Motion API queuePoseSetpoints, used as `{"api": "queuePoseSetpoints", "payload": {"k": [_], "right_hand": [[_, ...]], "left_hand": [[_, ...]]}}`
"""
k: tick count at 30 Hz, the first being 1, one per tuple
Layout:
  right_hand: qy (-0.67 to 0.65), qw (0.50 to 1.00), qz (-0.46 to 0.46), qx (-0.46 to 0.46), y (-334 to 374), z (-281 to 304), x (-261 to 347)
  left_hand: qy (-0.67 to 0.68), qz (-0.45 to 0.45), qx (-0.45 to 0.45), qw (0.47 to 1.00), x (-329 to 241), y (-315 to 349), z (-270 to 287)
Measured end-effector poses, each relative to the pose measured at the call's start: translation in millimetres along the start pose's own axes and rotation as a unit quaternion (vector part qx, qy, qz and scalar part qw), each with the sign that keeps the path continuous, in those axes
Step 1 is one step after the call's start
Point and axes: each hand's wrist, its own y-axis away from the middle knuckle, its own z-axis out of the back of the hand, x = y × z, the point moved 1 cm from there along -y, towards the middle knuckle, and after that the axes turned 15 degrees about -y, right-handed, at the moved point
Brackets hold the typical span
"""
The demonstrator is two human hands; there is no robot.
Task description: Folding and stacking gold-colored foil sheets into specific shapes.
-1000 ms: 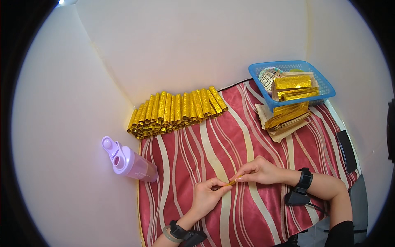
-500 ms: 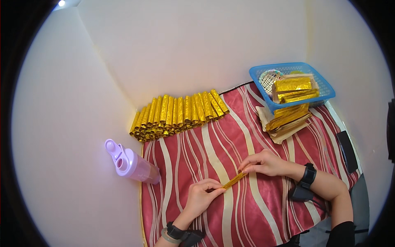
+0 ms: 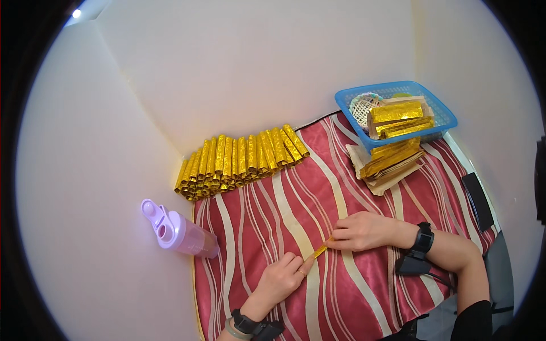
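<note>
Viewed from above: a desk covered by a red cloth (image 3: pixel 364 187) with pale wavy stripes. Near the front edge, left hand (image 3: pixel 281 278) laid on the cloth, fingers curled, tips pinching the near end of a thin strip of gold paper (image 3: pixel 319 250). Right hand (image 3: pixel 364 230) resting just beyond it, fingers bent and pressed down on the strip's far end. Strip stretched at a slant between the two hands, flat against the cloth, close to the front middle of the desk. Dark watch on each wrist.

Along the back left edge of the cloth, a long row of rolled gold paper sticks (image 3: pixel 242 159), packed side by side and touching. At the back right corner, a blue plastic basket (image 3: pixel 438 108) holding folded gold sheets and a small white woven item. Just in front of the basket, a stack of gold and tan paper sheets (image 3: pixel 389 162) lying on the cloth. Off the left edge of the cloth, a lilac drinking bottle (image 3: pixel 179 230) lying on its side. At the right edge, a flat black object (image 3: pixel 478 199), too unclear to identify.
</note>
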Motion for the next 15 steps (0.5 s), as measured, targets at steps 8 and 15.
{"api": "queuePoseSetpoints", "payload": {"k": [8, 15], "right_hand": [[-0.003, 1.0, -0.006, -0.004, -4, -5, 8], [-0.031, 0.999, -0.027, -0.01, 0, -10, 7]], "left_hand": [[0.135, 0.034, 0.022, 0.99, 2, -8, 1], [0.332, 0.083, 0.094, 0.935, 23, 3, -10]]}}
